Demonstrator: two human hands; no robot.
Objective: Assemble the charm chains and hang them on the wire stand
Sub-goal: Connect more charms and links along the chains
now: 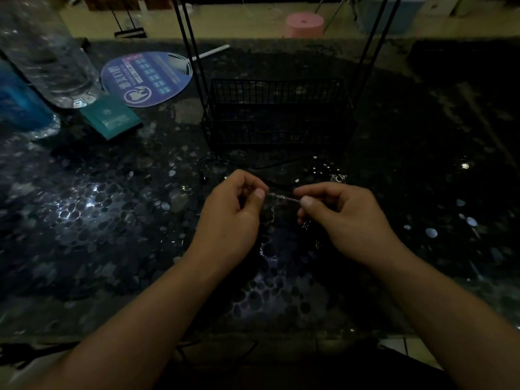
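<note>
Hands work close together above the dark bench (112,220): our left hand (233,212) and right hand (346,215) each pinch one end of a thin silver charm chain (281,197), stretched between them in front of the wire stand (278,114). Dim light and tiny links mean we could fumble the join and drop a piece among the bench's speckles.

A dim, dark speckled table (112,220) seen from above. Two hands meet at the middle: the left hand (233,212) and right hand (343,218) each pinch one end of a thin silver chain (282,197). Beyond them stands a black wire stand (277,114) with a basket base. A round blue fan (146,78) lies to the left.
</note>
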